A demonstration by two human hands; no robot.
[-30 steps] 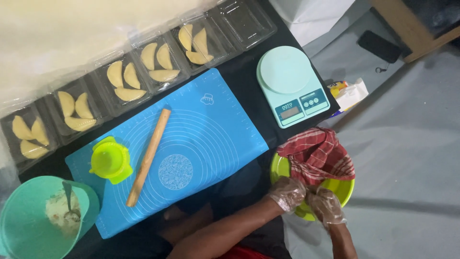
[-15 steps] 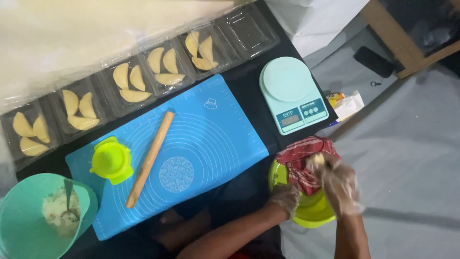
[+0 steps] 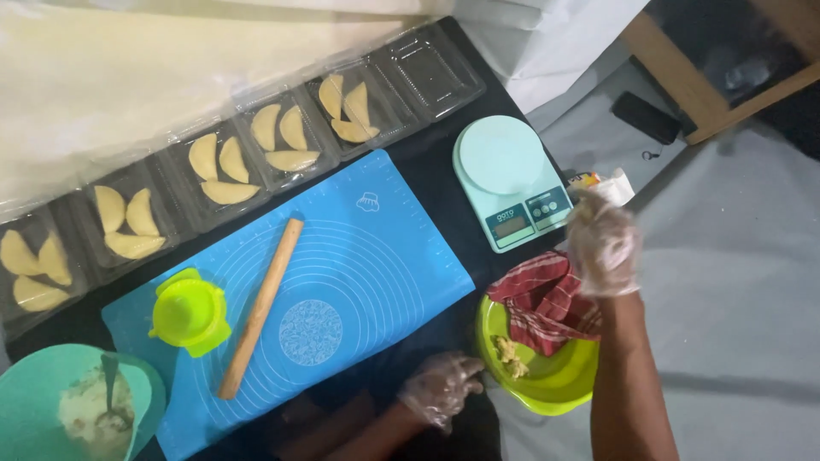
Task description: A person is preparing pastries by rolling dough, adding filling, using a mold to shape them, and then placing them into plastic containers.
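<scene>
Lifted since half a second ago, the right hand (image 3: pixel 603 243) is now above the red checked cloth (image 3: pixel 547 300) — gloved, blurred, fingers curled; whether it grips anything I cannot tell. That cloth drapes over the green bowl (image 3: pixel 559 386) at the table's right edge. Beside the bowl's left rim rests the left hand (image 3: pixel 440 388) — gloved, loosely open, empty.

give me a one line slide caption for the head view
Gloved right hand raised over a green bowl with red checked cloth; left hand beside the bowl.
</scene>
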